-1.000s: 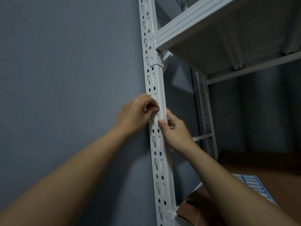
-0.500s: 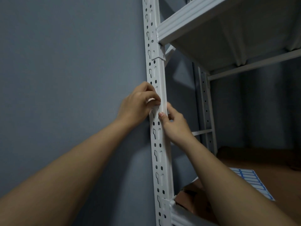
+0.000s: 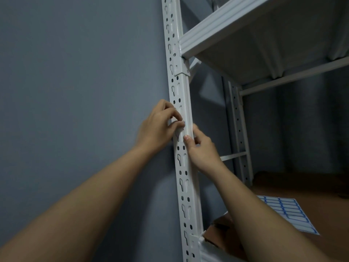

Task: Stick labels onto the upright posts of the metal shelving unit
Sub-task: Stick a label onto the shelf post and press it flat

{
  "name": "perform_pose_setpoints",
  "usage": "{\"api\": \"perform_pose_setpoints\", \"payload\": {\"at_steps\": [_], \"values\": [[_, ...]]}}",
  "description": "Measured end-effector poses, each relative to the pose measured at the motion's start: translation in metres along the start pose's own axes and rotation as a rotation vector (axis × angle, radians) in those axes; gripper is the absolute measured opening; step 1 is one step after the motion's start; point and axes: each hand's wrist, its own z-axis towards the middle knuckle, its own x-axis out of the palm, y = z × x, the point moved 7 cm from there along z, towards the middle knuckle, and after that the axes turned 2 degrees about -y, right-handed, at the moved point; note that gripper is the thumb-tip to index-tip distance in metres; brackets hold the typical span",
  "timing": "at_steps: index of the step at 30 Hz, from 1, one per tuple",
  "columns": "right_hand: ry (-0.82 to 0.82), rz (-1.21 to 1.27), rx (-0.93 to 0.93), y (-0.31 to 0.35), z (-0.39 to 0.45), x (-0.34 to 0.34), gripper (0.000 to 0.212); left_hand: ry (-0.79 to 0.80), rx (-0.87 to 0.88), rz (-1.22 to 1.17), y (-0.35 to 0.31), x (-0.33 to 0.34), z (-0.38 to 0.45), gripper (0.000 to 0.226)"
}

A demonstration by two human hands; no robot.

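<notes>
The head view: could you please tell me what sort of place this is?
Probably a storeroom: a white metal shelving unit stands against a bare grey wall, with a label sheet lying on a lower shelf.

Both bare forearms reached up and forward, converging. The left hand (image 3: 157, 127) was curled, its thumb and forefinger pinched together at their tips, perhaps on something too small to tell. The right hand (image 3: 201, 148) sat just below it, thumb raised and pressing flat, fingers folded behind.
</notes>
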Motion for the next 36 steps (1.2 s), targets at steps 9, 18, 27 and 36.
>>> {"api": "perform_pose_setpoints", "payload": {"at_steps": [9,18,27,36], "values": [[0.001,-0.017,0.019,-0.005,0.002,0.001,0.044,0.039,0.011,-0.061,-0.002,0.002,0.0,0.002],[0.008,-0.011,0.052,-0.008,0.001,0.005,0.047,0.124,-0.045,-0.065,-0.001,0.006,0.001,0.005],[0.002,-0.011,0.041,-0.012,0.003,0.006,0.049,-0.065,0.06,-0.022,-0.007,-0.003,-0.002,0.002],[-0.003,-0.035,0.031,-0.014,0.004,0.005,0.048,0.016,-0.006,-0.024,-0.003,0.001,-0.001,0.006]]}}
